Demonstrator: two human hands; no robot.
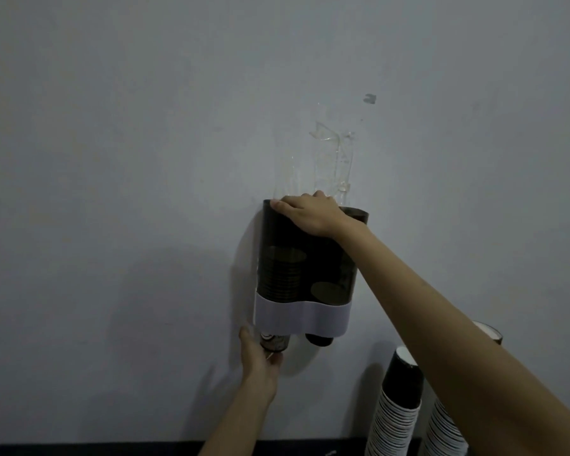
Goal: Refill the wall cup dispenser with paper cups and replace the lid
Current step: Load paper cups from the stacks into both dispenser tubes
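- Nearest to you, your right forearm (458, 324) crosses the lower right of the view, reaching up to the wall.
- The wall cup dispenser (306, 258) hangs on the grey wall (112, 126) at the centre of the view: a dark smoked twin tube over a white band (301, 315).
- Your right hand (310, 213) lies flat on the dispenser's top rim, fingers spread and curled over the edge, gripping it.
- Inside, a taller cup stack (282, 274) fills the left tube; a lower one (326, 289) sits in the right.
- Your left hand (260, 360) is below, fingers closed around the patterned cup (273, 342) sticking out of the left outlet.
- A dark cup bottom (319, 339) shows at the right outlet, untouched.
- Torn clear tape (334, 159) clings to the wall above.
- Two stacks of paper cups (397, 406) stand at lower right, near the dispenser.
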